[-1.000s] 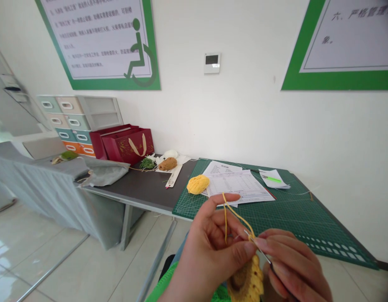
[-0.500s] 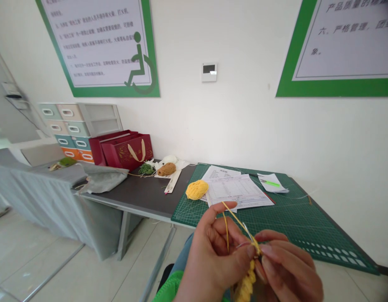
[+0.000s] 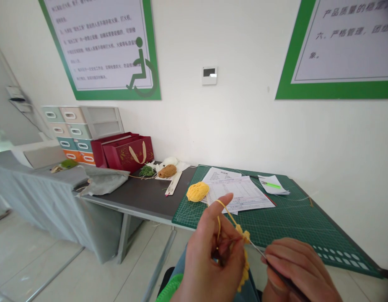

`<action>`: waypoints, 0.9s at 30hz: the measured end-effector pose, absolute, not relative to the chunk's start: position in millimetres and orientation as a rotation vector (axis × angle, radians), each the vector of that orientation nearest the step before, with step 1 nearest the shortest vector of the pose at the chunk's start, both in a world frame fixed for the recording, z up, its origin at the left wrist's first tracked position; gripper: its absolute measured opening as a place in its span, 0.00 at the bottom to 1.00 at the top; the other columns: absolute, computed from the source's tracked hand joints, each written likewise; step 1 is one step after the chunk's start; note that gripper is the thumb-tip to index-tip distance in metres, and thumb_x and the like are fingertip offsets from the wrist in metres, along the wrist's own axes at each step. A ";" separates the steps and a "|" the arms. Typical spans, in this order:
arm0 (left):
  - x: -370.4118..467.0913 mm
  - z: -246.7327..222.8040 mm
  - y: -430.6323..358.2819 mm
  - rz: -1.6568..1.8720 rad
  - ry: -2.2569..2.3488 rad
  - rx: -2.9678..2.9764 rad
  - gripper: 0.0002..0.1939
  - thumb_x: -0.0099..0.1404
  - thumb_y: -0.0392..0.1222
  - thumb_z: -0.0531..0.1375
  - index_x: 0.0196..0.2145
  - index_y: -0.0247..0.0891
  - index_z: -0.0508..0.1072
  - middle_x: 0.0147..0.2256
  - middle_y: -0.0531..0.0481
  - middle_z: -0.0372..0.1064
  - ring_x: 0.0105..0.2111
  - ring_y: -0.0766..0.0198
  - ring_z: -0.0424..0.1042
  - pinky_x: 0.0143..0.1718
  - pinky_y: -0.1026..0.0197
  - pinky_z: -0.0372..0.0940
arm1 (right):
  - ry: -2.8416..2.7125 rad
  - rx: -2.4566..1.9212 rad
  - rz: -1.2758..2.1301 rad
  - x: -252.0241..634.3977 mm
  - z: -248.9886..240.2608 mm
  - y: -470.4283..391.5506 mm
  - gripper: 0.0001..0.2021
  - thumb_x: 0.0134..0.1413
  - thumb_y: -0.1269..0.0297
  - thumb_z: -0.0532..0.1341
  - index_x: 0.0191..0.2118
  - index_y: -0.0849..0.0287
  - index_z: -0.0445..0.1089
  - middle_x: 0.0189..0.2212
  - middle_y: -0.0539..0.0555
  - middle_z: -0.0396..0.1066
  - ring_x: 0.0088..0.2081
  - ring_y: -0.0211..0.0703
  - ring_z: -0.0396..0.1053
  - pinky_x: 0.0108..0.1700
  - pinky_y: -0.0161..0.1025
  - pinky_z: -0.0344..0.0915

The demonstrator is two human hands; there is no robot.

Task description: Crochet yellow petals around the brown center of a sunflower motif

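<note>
My left hand (image 3: 209, 256) is closed on a strip of yellow crochet work (image 3: 244, 268), pinched between thumb and fingers. Yellow yarn (image 3: 227, 208) loops over its raised index finger and runs down to the stitches. In my right hand (image 3: 299, 266) is a crochet hook (image 3: 259, 251) with a dark handle. The hook's thin metal tip meets the yellow stitches at the top of the strip. Part of the strip is hidden behind my left hand. Beyond my hands, a yellow yarn ball (image 3: 197, 191) sits on the green cutting mat (image 3: 186, 214).
Printed papers (image 3: 238, 193) and a small white pad (image 3: 272, 184) with a bright green pen lie on the mat. To the left are a brown yarn ball (image 3: 167, 171), dark green yarn (image 3: 146, 171), red gift bags (image 3: 125, 153), a grey cloth (image 3: 106, 182) and a drawer unit (image 3: 102, 121).
My right hand has moved right and away from my left, so the hook now shows between them. The left index finger has lifted slightly, and the crochet's top edge is now visible.
</note>
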State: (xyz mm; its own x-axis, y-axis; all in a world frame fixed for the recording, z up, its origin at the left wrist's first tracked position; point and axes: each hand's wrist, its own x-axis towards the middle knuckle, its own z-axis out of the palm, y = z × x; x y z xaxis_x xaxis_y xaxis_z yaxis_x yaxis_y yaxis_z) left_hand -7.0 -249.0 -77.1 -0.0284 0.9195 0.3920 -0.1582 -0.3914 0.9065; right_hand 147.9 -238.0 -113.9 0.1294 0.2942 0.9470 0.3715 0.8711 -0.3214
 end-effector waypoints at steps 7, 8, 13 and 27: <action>-11.5 -72.5 -243.2 1.448 0.751 1.246 0.33 0.60 0.31 0.69 0.61 0.46 0.69 0.27 0.58 0.67 0.23 0.70 0.54 0.24 0.64 0.46 | -1.198 -0.560 0.255 120.2 -107.9 -233.4 0.04 0.67 0.70 0.58 0.39 0.57 0.70 0.22 0.48 0.67 0.25 0.38 0.68 0.26 0.35 0.66; -11.1 -74.0 -242.4 1.456 0.766 1.259 0.32 0.60 0.30 0.68 0.60 0.45 0.69 0.27 0.58 0.66 0.23 0.70 0.54 0.24 0.63 0.46 | -1.206 -0.580 0.224 119.7 -107.3 -233.3 0.04 0.67 0.71 0.58 0.39 0.57 0.70 0.22 0.48 0.68 0.25 0.38 0.68 0.26 0.35 0.66; -7.9 -82.7 -243.4 1.589 0.928 1.461 0.29 0.62 0.26 0.63 0.58 0.47 0.73 0.28 0.58 0.63 0.25 0.69 0.56 0.25 0.64 0.50 | -1.550 -0.570 -0.202 132.5 -103.0 -233.2 0.03 0.63 0.70 0.63 0.39 0.55 0.74 0.27 0.52 0.76 0.29 0.43 0.76 0.29 0.39 0.73; -21.1 -75.8 -232.0 1.365 0.550 1.123 0.27 0.56 0.29 0.72 0.53 0.41 0.74 0.28 0.55 0.71 0.23 0.73 0.57 0.24 0.66 0.49 | -1.022 -0.625 0.849 123.8 -117.5 -233.0 0.13 0.71 0.59 0.57 0.32 0.54 0.66 0.23 0.46 0.63 0.27 0.36 0.62 0.29 0.33 0.61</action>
